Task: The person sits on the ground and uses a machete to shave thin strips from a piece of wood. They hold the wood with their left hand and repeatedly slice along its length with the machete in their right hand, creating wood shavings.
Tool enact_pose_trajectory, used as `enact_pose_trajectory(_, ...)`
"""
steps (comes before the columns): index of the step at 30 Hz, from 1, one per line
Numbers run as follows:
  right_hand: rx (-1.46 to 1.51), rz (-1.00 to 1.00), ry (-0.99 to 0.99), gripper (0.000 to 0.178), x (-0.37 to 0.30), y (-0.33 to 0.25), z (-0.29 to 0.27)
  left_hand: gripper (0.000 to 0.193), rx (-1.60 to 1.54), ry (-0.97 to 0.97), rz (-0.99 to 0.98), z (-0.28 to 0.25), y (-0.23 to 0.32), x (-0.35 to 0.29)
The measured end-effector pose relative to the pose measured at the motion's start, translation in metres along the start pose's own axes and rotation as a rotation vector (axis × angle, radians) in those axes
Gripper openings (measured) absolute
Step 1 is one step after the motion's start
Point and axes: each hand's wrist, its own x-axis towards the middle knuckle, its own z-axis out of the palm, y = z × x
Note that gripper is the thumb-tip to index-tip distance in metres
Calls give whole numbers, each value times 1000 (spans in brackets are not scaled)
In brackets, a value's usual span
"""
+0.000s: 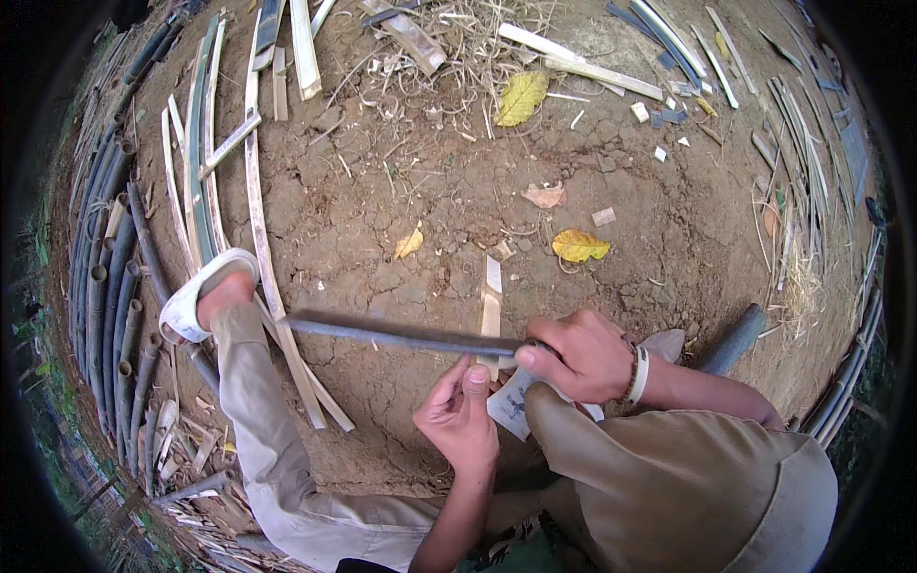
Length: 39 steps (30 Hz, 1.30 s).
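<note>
Right hand [585,355] clenched on a long dark blade [401,336], left hand [463,420] nearly closed, pinching a pale bamboo strip [491,310] that runs forward from it, blade crossing strip, trousered knee [597,444] just below right hand, yellow leaf [580,245] ahead, sandalled foot [227,292], bamboo poles [98,315] well left.

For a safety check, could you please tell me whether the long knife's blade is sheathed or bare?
Bare: the dark blade extends leftward from the right hand across the pale bamboo strip, uncovered.
</note>
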Motion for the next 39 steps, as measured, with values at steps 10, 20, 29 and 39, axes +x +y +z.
enact_pose_trajectory(10,-13,35,-38,56,9,19,-3,33,30,-16,-12,6,1,-1)
enact_pose_trajectory(20,-91,212,9,58,17,67,3,34,95,-22,32,6,7,2)
enact_pose_trajectory(29,-146,336,46,59,-7,81,4,40,93,-61,62,-17,-8,16)
enact_pose_trajectory(39,79,391,123,59,-34,92,28,44,83,-149,138,-18,6,27)
